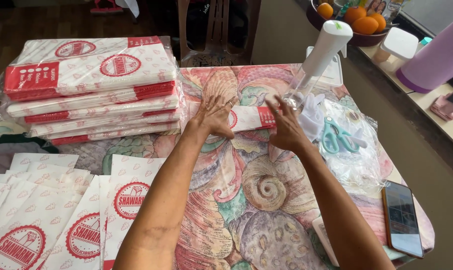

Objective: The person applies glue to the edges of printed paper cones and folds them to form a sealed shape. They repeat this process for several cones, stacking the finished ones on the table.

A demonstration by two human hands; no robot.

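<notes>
Nearest, at seven o'clock, loose paper bags (pixel 61 220) with round red stamps lie fanned over the patterned tablecloth (pixel 256 200). At four o'clock a phone (pixel 402 218) lies flat near the table's edge.

Both forearms run up the middle of the view. The left hand (pixel 214 117) lies flat with fingers spread, palm down on a folded paper bag (pixel 249 118), covering its left end. The right hand (pixel 285 127) is also open, fingers slightly apart, with its fingertips touching the bag's red right end. The bag lies across the table between and under the two hands, just above centre.

At three o'clock of the right hand, teal scissors (pixel 336 136) rest on a clear plastic bag (pixel 354 150). Just beyond the right fingertips stands a clear bottle (pixel 316 60) with a white top, tilted.

At ten o'clock, a stack of wrapped bag packs (pixel 91 85) sits well apart from the left hand. Farthest, at one o'clock, a bowl of oranges (pixel 359 22) sits on a counter.
</notes>
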